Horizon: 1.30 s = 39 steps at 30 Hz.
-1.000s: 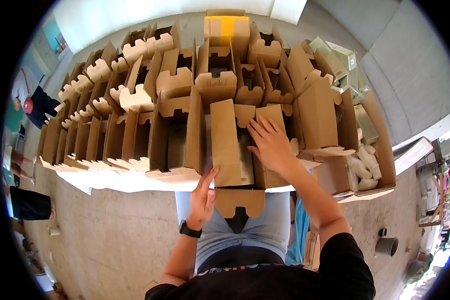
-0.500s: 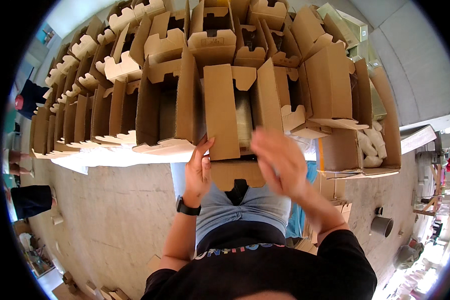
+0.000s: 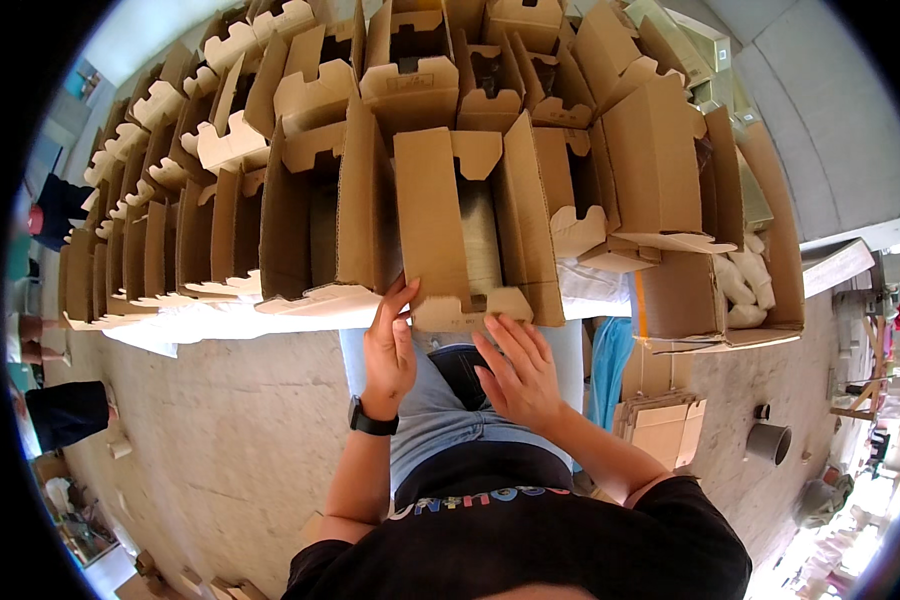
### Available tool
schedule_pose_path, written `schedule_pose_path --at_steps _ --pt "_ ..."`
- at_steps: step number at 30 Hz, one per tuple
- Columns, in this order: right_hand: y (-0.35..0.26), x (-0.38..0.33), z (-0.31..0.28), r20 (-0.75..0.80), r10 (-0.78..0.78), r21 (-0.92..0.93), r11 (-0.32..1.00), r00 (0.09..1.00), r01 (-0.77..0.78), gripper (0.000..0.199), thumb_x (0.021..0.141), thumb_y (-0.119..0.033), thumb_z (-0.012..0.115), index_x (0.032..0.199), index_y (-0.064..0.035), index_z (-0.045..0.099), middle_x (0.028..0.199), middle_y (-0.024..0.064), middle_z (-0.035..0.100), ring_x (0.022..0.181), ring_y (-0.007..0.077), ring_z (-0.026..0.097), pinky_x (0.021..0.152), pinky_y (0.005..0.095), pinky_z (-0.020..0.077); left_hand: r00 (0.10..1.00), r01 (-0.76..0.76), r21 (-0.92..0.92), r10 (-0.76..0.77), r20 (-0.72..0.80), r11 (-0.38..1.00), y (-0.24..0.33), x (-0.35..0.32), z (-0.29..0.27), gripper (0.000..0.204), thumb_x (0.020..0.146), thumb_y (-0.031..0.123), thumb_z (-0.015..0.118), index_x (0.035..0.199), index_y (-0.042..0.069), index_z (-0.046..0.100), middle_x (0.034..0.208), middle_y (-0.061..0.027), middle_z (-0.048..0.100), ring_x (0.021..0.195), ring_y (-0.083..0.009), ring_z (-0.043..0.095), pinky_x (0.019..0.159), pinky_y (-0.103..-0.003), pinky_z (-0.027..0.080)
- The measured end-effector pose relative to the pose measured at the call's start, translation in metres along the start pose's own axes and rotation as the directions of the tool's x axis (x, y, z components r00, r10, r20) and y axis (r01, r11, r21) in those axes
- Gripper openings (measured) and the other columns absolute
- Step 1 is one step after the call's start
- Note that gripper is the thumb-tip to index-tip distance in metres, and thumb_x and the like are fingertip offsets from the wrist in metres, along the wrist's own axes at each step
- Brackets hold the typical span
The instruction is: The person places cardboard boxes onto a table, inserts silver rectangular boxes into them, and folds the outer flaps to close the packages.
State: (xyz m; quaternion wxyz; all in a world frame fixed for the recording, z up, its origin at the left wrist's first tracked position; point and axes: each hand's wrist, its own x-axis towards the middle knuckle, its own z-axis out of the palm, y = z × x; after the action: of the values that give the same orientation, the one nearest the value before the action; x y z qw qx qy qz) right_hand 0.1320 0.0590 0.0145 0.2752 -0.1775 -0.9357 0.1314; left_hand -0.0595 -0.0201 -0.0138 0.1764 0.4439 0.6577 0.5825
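Note:
An open brown cardboard box stands upright at the near edge of the table, its side flaps spread and its front tab folded down. My left hand touches the box's lower left corner with its fingertips, fingers spread. My right hand is open just below the front tab, fingers apart, holding nothing. A black watch sits on my left wrist.
Many more folded cardboard boxes stand in rows across the table with a white edge. A larger box with white bags stands at the right. Flat cardboard and a grey cup lie on the concrete floor. People stand at the far left.
My right hand came off the top of the box and dropped to its front tab. The front tab that hung lower is now folded up against the box.

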Motion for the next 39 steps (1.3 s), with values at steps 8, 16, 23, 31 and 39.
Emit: schedule_pose_path --at_steps 8,16,23,31,39 --pt "-0.002 0.011 0.001 0.054 0.067 -0.015 0.998 0.996 -0.066 0.051 0.087 -0.016 0.061 0.134 -0.0019 0.048 0.141 0.0146 0.046 0.131 0.0294 0.044 0.106 0.0426 0.0335 1.000 0.024 -0.018 -0.024 0.005 1.000 -0.001 -0.003 0.005 0.039 0.095 0.018 0.054 0.130 0.001 0.047 0.136 -0.0198 0.050 0.118 -0.0296 0.056 0.094 -0.037 0.048" --pt "0.005 -0.017 -0.004 -0.403 0.052 0.145 0.989 0.913 0.007 0.046 0.086 -0.008 0.059 0.130 -0.0016 0.049 0.128 0.0179 0.052 0.121 0.0329 0.048 0.102 0.0427 0.0369 0.994 0.098 -0.002 -0.098 -0.052 0.995 0.006 -0.005 0.013 0.041 0.092 0.012 0.059 0.129 0.000 0.046 0.135 -0.0194 0.051 0.118 -0.0307 0.056 0.095 -0.039 0.047" --pt "0.019 0.004 -0.011 0.001 0.704 0.830 0.396 0.711 -0.393 0.046 0.098 -0.019 0.048 0.139 -0.0004 0.039 0.139 0.0151 0.042 0.131 0.0252 0.038 0.110 0.0370 0.0271 0.993 0.090 -0.026 -0.092 -0.073 0.996 0.010 -0.005 0.016 0.040 0.093 0.012 0.057 0.129 0.001 0.044 0.136 -0.0189 0.051 0.120 -0.0318 0.055 0.097 -0.040 0.045" --pt "0.021 0.025 0.004 0.248 0.593 0.921 0.100 0.766 -0.376 0.061 0.096 -0.015 0.054 0.146 0.0023 0.023 0.149 0.0141 0.032 0.139 0.0221 0.027 0.114 0.0346 0.0213 0.974 0.094 -0.012 -0.095 -0.208 0.995 0.016 -0.012 0.030 0.051 0.092 0.011 0.057 0.137 -0.001 0.035 0.139 -0.0214 0.043 0.124 -0.0332 0.049 0.102 -0.039 0.040" --pt "0.014 0.025 0.009 0.195 0.621 0.877 0.236 0.759 -0.418 0.059 0.092 -0.004 0.056 0.144 0.0012 0.028 0.142 0.0137 0.039 0.134 0.0199 0.036 0.110 0.0331 0.0280 0.940 0.064 0.236 0.020 -0.340 0.970 0.033 -0.045 0.084 0.098 0.071 0.013 0.080 0.145 0.002 0.017 0.149 -0.0286 0.010 0.139 -0.0466 0.015 0.109 -0.053 0.026"
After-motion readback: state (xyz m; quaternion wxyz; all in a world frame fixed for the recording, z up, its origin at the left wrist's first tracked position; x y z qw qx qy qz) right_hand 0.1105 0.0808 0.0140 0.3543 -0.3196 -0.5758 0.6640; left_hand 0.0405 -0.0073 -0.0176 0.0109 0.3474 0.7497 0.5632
